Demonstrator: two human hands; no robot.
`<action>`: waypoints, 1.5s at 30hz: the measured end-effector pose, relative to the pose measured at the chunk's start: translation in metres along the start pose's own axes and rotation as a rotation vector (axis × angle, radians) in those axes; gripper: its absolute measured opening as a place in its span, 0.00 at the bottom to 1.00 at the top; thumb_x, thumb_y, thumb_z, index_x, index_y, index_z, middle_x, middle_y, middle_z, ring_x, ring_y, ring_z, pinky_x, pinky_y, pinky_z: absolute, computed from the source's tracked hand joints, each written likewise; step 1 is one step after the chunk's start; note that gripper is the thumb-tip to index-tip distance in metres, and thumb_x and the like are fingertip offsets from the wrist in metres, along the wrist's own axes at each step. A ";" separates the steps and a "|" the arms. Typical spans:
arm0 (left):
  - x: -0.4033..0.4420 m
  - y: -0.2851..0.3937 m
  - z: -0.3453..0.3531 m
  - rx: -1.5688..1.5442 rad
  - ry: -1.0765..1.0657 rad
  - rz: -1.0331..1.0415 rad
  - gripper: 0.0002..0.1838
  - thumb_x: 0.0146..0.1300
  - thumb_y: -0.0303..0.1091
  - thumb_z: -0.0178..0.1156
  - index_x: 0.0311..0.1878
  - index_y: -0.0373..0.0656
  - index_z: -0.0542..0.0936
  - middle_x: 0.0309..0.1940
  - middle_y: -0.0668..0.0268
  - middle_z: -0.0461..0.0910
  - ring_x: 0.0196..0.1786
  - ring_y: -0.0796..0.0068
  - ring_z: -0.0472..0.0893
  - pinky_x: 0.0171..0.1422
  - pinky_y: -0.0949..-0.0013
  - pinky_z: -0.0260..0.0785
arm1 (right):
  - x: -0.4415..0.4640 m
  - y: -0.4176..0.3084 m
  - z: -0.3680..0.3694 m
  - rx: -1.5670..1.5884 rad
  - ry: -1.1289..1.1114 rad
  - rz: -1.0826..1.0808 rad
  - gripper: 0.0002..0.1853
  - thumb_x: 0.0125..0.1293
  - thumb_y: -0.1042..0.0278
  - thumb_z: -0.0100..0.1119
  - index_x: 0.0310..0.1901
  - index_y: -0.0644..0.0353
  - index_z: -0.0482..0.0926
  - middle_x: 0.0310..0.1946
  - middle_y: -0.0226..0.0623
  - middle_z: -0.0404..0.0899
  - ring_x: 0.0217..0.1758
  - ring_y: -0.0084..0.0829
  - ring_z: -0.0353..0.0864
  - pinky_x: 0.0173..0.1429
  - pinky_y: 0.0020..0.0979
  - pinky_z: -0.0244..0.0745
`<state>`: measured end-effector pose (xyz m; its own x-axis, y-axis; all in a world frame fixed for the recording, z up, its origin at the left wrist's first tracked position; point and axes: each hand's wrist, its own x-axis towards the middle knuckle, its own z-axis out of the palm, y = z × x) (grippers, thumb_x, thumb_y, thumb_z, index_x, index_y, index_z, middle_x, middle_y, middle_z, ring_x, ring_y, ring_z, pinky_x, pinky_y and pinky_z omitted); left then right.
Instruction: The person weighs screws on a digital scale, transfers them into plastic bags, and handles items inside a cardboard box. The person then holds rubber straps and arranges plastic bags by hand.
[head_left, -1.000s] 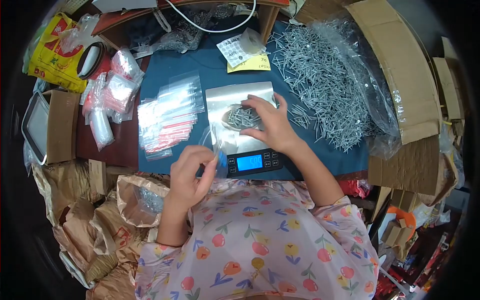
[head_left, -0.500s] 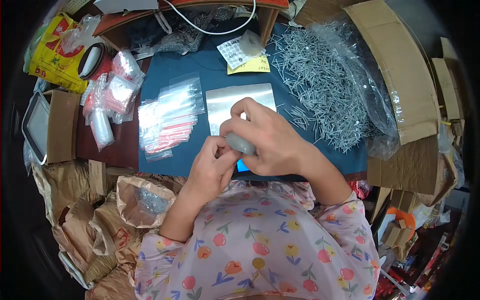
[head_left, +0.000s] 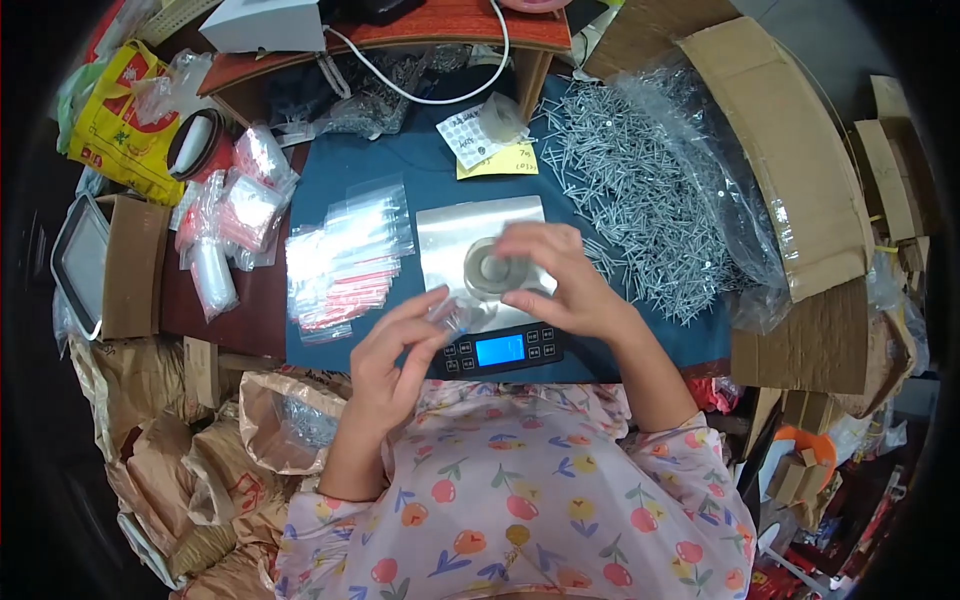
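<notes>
A metal-topped scale (head_left: 440, 228) with a lit blue display (head_left: 500, 349) lies in front of me. On its plate stands a small grey translucent cup (head_left: 480, 285), its mouth facing up. My right hand (head_left: 565, 280) is at the cup's right side, with the thumb and slightly blurred fingers curled about the rim. My left hand (head_left: 395, 365), left of the display, pinches a small clear plastic bag (head_left: 455, 316); the bag's contents are hard to make out. Left of the scale lies a fanned stack of clear zip bags (head_left: 345, 262) with red strips.
A large heap of screws (head_left: 650, 190) lies on clear plastic at the right, beside a cardboard flap (head_left: 785, 150). Filled packets (head_left: 240, 205) lie at the left. A yellow note (head_left: 505, 162) is behind the scale, below a wooden shelf (head_left: 430, 50). An open paper bag (head_left: 262, 420) stands lower left.
The cup has gone from tipped over at my left fingers to upright on the scale. My hands have moved apart, and the scale's display and the small bag now show.
</notes>
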<state>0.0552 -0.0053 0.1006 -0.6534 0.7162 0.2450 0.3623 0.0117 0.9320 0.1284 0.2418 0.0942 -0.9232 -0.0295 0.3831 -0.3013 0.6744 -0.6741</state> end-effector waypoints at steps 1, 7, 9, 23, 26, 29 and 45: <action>-0.001 0.000 -0.001 0.012 -0.046 0.043 0.03 0.66 0.20 0.52 0.40 0.30 0.74 0.56 0.42 0.72 0.57 0.57 0.77 0.60 0.59 0.72 | 0.002 -0.008 -0.004 0.000 -0.031 -0.020 0.19 0.54 0.61 0.68 0.46 0.54 0.76 0.44 0.32 0.77 0.53 0.35 0.73 0.60 0.42 0.55; -0.003 0.015 0.005 -0.228 -0.034 0.068 0.09 0.57 0.19 0.59 0.42 0.35 0.75 0.52 0.43 0.76 0.54 0.57 0.79 0.57 0.60 0.73 | 0.005 -0.045 -0.015 -0.088 -0.018 -0.231 0.08 0.50 0.71 0.66 0.31 0.52 0.76 0.31 0.28 0.76 0.37 0.30 0.75 0.49 0.36 0.63; 0.000 0.026 0.012 -0.196 -0.004 0.002 0.14 0.49 0.19 0.64 0.41 0.36 0.78 0.45 0.49 0.80 0.48 0.61 0.81 0.53 0.62 0.74 | 0.004 -0.054 -0.014 -0.103 -0.095 -0.283 0.08 0.50 0.72 0.65 0.30 0.54 0.75 0.29 0.28 0.74 0.35 0.30 0.75 0.49 0.36 0.63; -0.026 0.044 -0.004 -0.161 -0.192 -0.173 0.04 0.52 0.19 0.65 0.32 0.34 0.81 0.36 0.56 0.84 0.43 0.65 0.85 0.48 0.70 0.76 | 0.007 -0.082 0.013 0.068 -0.194 -0.534 0.11 0.51 0.64 0.67 0.22 0.54 0.72 0.21 0.27 0.68 0.28 0.29 0.71 0.46 0.35 0.65; -0.035 0.041 -0.013 -0.352 -0.143 -0.211 0.03 0.52 0.17 0.65 0.30 0.34 0.81 0.37 0.54 0.84 0.46 0.63 0.84 0.56 0.64 0.74 | 0.004 -0.085 0.009 0.068 -0.171 -0.534 0.14 0.50 0.63 0.69 0.19 0.53 0.71 0.20 0.26 0.67 0.28 0.27 0.72 0.46 0.34 0.63; -0.046 0.033 -0.026 -0.523 -0.020 -0.232 0.08 0.49 0.15 0.67 0.26 0.35 0.78 0.37 0.50 0.84 0.49 0.58 0.82 0.63 0.51 0.70 | 0.005 -0.087 0.010 0.083 -0.152 -0.520 0.16 0.50 0.62 0.70 0.18 0.53 0.70 0.20 0.26 0.67 0.28 0.27 0.72 0.46 0.33 0.63; -0.138 0.032 -0.131 -0.226 0.271 -0.378 0.11 0.46 0.14 0.67 0.22 0.36 0.74 0.28 0.49 0.83 0.31 0.65 0.84 0.35 0.66 0.78 | -0.026 -0.091 0.039 0.172 -0.144 -0.324 0.10 0.62 0.62 0.61 0.28 0.58 0.76 0.25 0.31 0.72 0.33 0.33 0.74 0.51 0.35 0.65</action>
<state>0.0705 -0.1951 0.1318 -0.8707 0.4841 -0.0871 -0.0653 0.0617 0.9960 0.1706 0.1523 0.1213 -0.7939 -0.3323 0.5092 -0.6071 0.4800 -0.6333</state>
